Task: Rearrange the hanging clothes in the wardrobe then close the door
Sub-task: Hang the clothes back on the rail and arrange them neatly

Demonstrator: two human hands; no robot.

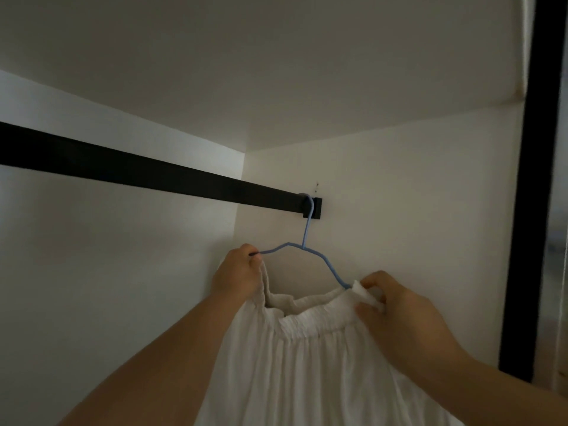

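A white gathered garment [307,358] hangs on a blue wire hanger [305,238]. The hanger's hook sits over the black wardrobe rail [153,176] at its far right end, by the side wall. My left hand [238,273] grips the garment's waistband together with the hanger's left tip. My right hand [399,312] pinches the waistband and a small white label at the hanger's right arm. The lower part of the garment runs out of view.
The white wardrobe ceiling [276,72] is close above the rail. The side wall [415,210] stands just behind the hanger. A black vertical frame edge [531,179] runs down the right side. The rest of the rail to the left carries nothing visible.
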